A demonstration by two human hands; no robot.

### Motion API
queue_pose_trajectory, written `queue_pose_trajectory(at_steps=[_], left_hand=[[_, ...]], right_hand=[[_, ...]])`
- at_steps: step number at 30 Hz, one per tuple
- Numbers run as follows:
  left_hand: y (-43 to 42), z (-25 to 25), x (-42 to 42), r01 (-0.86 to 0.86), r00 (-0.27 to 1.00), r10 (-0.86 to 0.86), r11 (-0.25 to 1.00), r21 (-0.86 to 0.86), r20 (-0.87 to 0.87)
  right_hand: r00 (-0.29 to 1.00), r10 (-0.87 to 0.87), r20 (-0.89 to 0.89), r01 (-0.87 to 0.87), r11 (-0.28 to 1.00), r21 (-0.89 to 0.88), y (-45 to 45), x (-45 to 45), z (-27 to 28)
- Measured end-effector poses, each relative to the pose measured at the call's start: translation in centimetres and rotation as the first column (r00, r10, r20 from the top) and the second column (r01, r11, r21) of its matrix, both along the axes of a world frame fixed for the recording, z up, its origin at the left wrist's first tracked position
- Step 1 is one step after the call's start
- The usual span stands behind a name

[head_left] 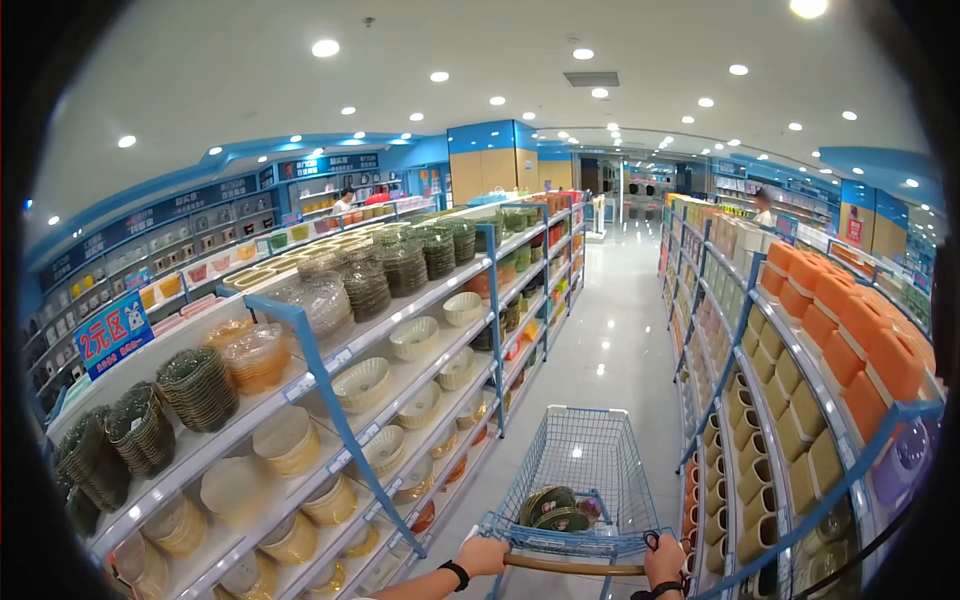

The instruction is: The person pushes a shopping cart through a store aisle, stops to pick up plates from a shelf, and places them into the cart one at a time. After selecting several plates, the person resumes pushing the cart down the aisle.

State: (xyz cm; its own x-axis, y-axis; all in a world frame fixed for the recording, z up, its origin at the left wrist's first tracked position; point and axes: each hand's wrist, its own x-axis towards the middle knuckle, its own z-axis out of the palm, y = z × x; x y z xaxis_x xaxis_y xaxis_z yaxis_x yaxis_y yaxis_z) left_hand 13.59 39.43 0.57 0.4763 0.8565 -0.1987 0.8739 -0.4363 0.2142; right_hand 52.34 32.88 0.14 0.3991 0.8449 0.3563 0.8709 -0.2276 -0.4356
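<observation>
The left hand (pixel 483 555) and right hand (pixel 664 562) of a shopper grip the two ends of the handle (pixel 575 566) of a wire cart (pixel 580 470) in a store aisle (pixel 622 330). Dark green dishes (pixel 553 510) lie in the cart, toward the handle. Stacked bowls (pixel 197 388) line the shelves on the left, while orange containers (pixel 845 315) top the rack at right.
</observation>
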Motion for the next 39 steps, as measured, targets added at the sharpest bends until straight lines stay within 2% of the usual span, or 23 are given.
queue_pose_trajectory(at_steps=[2,5,7,15,19,21,23,28,39], left_hand=[[2.5,-0.2,1.3,-0.007,1.0,0.008,0.998,0.06,-0.01],[5.9,0.1,3.4,-0.062,0.998,0.062,0.997,0.04,-0.02],[7.8,0.2,4.4,-0.083,0.996,0.081,0.994,0.068,0.034],[18.9,-0.1,7.7,-0.101,0.995,0.097,0.987,0.126,0.036],[25.5,0.3,8.9,-0.089,0.996,0.086,0.994,0.071,0.033],[29.1,-0.3,9.2,-0.071,0.996,0.066,0.993,0.096,0.052],[32.8,-0.8,9.7,-0.067,0.997,0.062,0.995,0.08,0.055],[41.6,-1.9,11.0,-0.065,0.991,0.047,0.988,0.139,0.126],[59.4,-1.8,16.5,-0.058,0.996,0.049,0.993,0.107,0.078]], right_hand=[[1.0,0.007,0.021,-0.007,1.0,-0.006,3.6,1.9,-1.2],[0.999,0.022,0.047,-0.022,1.0,-0.008,8.0,3.7,-1.2],[0.998,0.024,0.053,-0.023,0.999,-0.024,10.9,4.9,-1.0],[0.998,0.03,0.052,-0.028,0.999,-0.039,22.9,8.4,-1.8],[0.996,0.032,0.086,-0.026,0.997,-0.066,30.1,9.5,-1.4],[0.995,0.052,0.087,-0.051,0.999,-0.013,33.4,9.9,-1.3],[0.988,0.06,0.14,-0.056,0.998,-0.036,36.7,11.2,-2.0],[0.994,0.036,0.105,-0.025,0.994,-0.102,45.2,12.1,-1.5],[0.99,0.035,0.134,-0.029,0.998,-0.048,64.3,18.0,-2.9]])
